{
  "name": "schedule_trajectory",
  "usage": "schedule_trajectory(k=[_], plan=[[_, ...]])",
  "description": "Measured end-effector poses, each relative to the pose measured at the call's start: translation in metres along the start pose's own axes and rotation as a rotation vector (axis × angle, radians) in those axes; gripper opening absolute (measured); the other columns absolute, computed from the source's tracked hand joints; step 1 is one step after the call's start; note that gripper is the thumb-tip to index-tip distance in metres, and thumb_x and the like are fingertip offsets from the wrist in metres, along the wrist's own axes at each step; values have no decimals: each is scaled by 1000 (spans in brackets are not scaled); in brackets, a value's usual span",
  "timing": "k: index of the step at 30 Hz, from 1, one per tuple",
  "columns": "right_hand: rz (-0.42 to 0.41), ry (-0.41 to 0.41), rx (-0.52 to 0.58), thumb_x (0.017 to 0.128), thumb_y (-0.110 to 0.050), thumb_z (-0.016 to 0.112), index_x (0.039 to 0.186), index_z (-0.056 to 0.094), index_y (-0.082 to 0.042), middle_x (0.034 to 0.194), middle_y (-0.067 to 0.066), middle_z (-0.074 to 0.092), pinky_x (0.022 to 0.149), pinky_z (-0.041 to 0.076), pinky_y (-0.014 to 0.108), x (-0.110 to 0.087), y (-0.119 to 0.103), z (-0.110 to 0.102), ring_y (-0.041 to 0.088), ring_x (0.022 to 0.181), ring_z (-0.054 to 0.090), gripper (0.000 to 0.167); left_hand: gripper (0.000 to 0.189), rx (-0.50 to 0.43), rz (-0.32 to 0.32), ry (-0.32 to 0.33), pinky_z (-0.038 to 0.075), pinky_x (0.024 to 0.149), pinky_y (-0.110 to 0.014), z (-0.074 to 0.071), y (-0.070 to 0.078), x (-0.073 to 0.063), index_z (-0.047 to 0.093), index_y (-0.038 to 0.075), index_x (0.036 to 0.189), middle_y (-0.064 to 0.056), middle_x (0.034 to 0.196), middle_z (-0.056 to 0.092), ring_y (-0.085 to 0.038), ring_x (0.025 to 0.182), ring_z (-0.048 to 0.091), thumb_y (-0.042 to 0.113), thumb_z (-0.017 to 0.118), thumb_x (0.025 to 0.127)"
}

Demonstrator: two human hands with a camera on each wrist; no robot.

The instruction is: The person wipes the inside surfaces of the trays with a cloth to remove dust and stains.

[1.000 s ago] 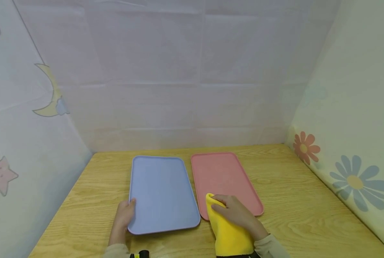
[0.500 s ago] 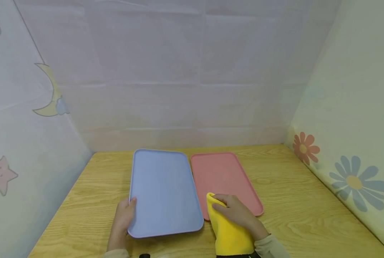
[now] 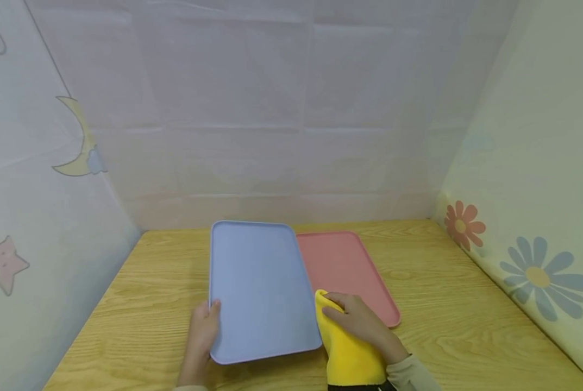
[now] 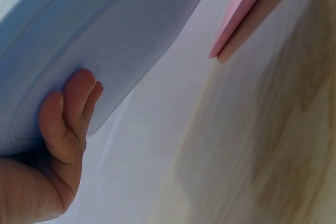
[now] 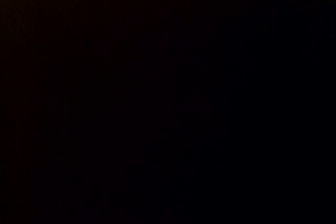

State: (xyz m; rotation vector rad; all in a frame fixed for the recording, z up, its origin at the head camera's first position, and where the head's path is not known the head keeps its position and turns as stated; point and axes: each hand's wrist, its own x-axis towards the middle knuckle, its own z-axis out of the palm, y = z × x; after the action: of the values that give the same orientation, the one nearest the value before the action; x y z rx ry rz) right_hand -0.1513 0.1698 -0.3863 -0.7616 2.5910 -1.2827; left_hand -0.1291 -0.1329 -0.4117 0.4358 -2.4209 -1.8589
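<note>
My left hand grips the left edge of a blue tray, thumb on top. In the left wrist view, the fingers press against the tray's underside, and the tray is raised off the table and tilted. A yellow cloth hangs from my right hand, which holds its folded upper end between thumb and fingers. Behind the cloth lies a pink tray, its left side partly covered by the blue tray. The right wrist view is black, so it shows nothing of that hand.
The wooden table extends to both sides of the trays. A pale sheet hangs along the back, and printed sheets line the left and right sides.
The blue tray has risen and tilted in my left hand, and it has moved right over the pink tray's left side. My right hand and the cloth have barely moved.
</note>
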Motion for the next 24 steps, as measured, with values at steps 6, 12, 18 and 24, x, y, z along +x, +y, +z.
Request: schedule_trajectory(k=[6, 12, 18, 24], plan=[[10, 35, 0, 92, -22, 50, 117, 53, 4, 82, 4, 55, 56, 42, 24, 0, -5, -6, 6, 51, 46, 36, 33, -7, 36, 7, 45, 56, -31, 7, -3, -2, 47, -17, 108, -8, 72, 56, -15, 62, 53, 9, 31, 96], [20, 53, 9, 93, -22, 48, 123, 46, 8, 69, 2, 48, 51, 43, 24, 2, -12, -14, 6, 44, 43, 42, 33, -8, 49, -2, 44, 56, -31, 14, -4, -5, 47, -18, 108, -7, 70, 55, -15, 61, 52, 8, 32, 96], [-28, 68, -13, 93, -22, 48, 114, 54, 2, 60, -1, 45, 48, 42, 25, 13, -21, -20, 7, 43, 43, 32, 30, -14, 83, 2, 44, 56, -31, 26, 2, -9, 50, -16, 106, -7, 69, 54, -15, 61, 51, 7, 34, 95], [-5, 85, -40, 93, -23, 48, 112, 55, -3, 59, -1, 45, 47, 43, 26, 27, -34, -23, 10, 43, 45, 29, 27, -27, 148, 13, 43, 55, -31, 34, 5, -13, 52, -16, 102, -8, 69, 54, -16, 61, 50, 5, 36, 94]])
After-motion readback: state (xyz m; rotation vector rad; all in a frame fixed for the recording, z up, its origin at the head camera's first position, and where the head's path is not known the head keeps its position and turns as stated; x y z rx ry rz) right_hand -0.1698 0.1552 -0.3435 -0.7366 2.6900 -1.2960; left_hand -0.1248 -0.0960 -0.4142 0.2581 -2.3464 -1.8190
